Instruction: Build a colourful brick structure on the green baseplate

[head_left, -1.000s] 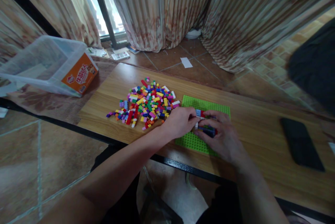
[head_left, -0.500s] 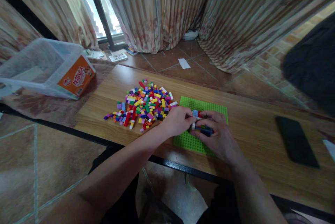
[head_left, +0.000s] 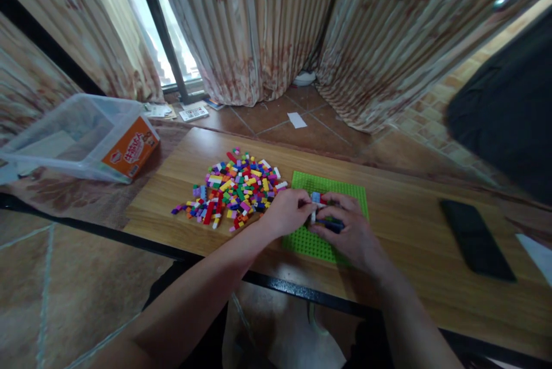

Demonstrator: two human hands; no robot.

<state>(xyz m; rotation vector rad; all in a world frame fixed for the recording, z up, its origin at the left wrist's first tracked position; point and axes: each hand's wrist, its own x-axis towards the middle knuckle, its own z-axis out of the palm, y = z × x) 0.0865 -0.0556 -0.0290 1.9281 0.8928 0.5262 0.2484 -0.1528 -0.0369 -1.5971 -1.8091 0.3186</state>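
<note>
A green studded baseplate [head_left: 304, 245] lies on the wooden table, with both hands over it. Between them is a small group of toy bricks [head_left: 316, 197] in light blue, red, white and dark blue. My right hand [head_left: 351, 230] curls its fingers around these bricks from the right. From the left, my left hand [head_left: 288, 211] pinches at the white part of the group; its fingertips hide what exactly they grip. Whether the bricks are pressed onto the baseplate cannot be seen.
Left of the baseplate spreads a pile of loose coloured bricks [head_left: 241, 185]. A dark phone [head_left: 476, 239] lies on the table [head_left: 405, 231] to the right. A clear plastic bin [head_left: 81, 153] with an orange label stands at the far left. Papers [head_left: 297, 120] lie on the floor.
The whole view has shifted, so the table sits slightly lower and further left. Both hands keep nearly the same hold on the bricks over the baseplate.
</note>
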